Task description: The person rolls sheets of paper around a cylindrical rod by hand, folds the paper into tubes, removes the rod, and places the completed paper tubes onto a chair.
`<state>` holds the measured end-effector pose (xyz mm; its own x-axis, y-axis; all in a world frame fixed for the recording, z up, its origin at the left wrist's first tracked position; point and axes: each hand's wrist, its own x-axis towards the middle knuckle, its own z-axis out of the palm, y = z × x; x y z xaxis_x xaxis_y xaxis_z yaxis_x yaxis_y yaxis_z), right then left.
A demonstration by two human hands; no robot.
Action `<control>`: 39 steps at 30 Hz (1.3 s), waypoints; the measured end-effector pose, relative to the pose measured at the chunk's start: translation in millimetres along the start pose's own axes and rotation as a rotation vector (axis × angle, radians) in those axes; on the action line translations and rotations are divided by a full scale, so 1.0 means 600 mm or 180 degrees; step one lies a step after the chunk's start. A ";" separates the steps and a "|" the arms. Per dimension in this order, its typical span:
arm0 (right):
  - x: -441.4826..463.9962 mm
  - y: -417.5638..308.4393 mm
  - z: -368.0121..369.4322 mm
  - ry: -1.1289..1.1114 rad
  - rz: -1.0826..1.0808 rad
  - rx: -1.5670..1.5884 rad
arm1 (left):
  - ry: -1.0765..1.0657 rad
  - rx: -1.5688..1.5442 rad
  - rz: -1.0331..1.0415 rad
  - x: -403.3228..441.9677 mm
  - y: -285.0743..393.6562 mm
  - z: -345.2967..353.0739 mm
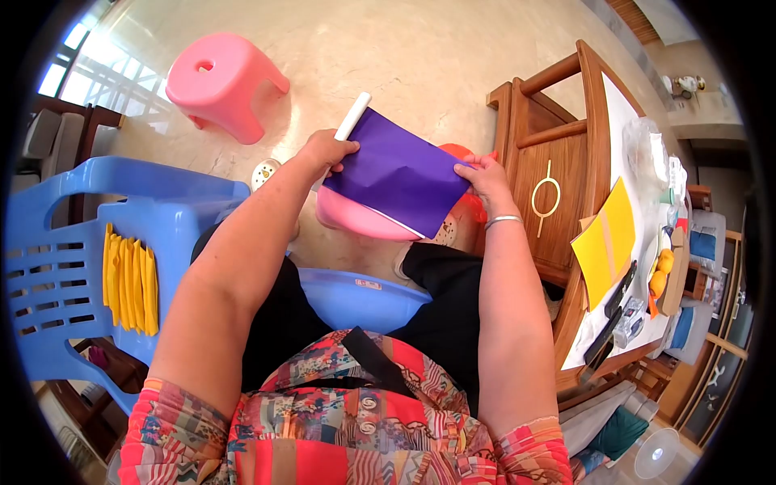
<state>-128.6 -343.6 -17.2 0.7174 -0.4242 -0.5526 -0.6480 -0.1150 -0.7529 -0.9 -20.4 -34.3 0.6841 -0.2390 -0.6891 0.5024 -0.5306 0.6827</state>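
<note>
A purple sheet (404, 174) is stretched between my two hands, with a white roll or tube (353, 117) along its left edge. My left hand (326, 151) is closed on that left edge, its thumb over the purple face. My right hand (488, 181), with a bracelet at the wrist, pinches the right corner. Under the sheet, a pink stool (356, 220) shows in part. Something red (477, 206) lies behind my right hand; its shape is mostly hidden.
A blue plastic chair (170, 190) at left bears folded yellow pieces (129, 279). A pink stool (226, 81) stands ahead. Between my legs is a blue plastic surface (347, 297). At right, a wooden table (598, 137) holds a yellow sheet (605, 242), oranges (661, 271) and plastic packaging (643, 149).
</note>
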 end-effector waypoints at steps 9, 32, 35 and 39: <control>-0.007 0.010 0.046 0.1358 -0.1554 -0.1983 | 0.0917 0.1547 0.0572 -0.005 0.022 -0.010; -0.451 -0.102 -0.088 0.1193 -0.2580 -0.1897 | 0.0724 0.1078 0.2047 -0.087 0.086 -0.041; -0.532 -0.055 -0.201 0.2015 -0.1787 -0.1649 | 0.0575 0.0876 0.2120 -0.137 0.097 -0.025; -0.584 0.064 -0.350 0.3122 -0.0591 -0.2353 | 0.0270 0.0382 0.2056 -0.230 0.122 0.005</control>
<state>-458.7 -388.0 222.6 0.5257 -0.8030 0.2808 -0.7741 -0.5884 -0.2334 -59.8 -28.6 109.9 0.8697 -0.4774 -0.1254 -0.0820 -0.3902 0.9171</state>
